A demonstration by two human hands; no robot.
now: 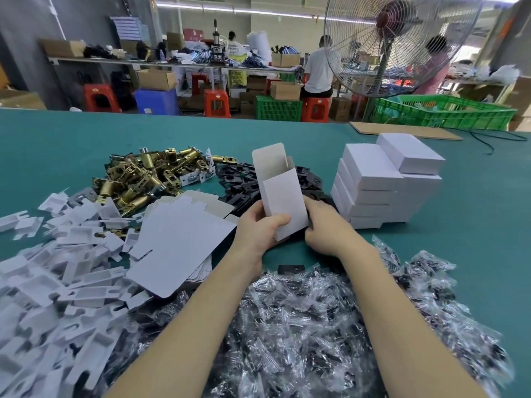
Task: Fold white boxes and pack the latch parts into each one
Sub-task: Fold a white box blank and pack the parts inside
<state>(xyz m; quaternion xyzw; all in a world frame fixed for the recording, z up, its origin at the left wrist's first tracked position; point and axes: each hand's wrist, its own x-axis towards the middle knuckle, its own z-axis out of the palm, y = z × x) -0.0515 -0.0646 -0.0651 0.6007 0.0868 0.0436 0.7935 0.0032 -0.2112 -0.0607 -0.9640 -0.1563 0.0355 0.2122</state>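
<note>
White card fills the left hand [260, 228]: its thumb curls across the front panel of an upright box [283, 196] near the bottom edge, the other fingers wrapped behind it out of sight. The box stands tilted a little away, its top flap [268, 159] raised and its mouth open. At the lower right corner of the box the right hand [324, 228] is cupped, fingers bent down and inward below the box; whether they pinch anything cannot be told. Both bare forearms reach up from the bottom edge, converging toward the box above the green table [71, 145].

Just left of the hands lies a stack of flat box blanks [178, 245]. Behind the box spreads a heap of black plates [241, 182], and further left a pile of brass latches [143, 173]. Folded white inserts [57, 268] litter the left side. Clear bagged parts [301, 326] crowd the near edge under the arms. Closed white boxes [376, 182] are stacked to the right.
</note>
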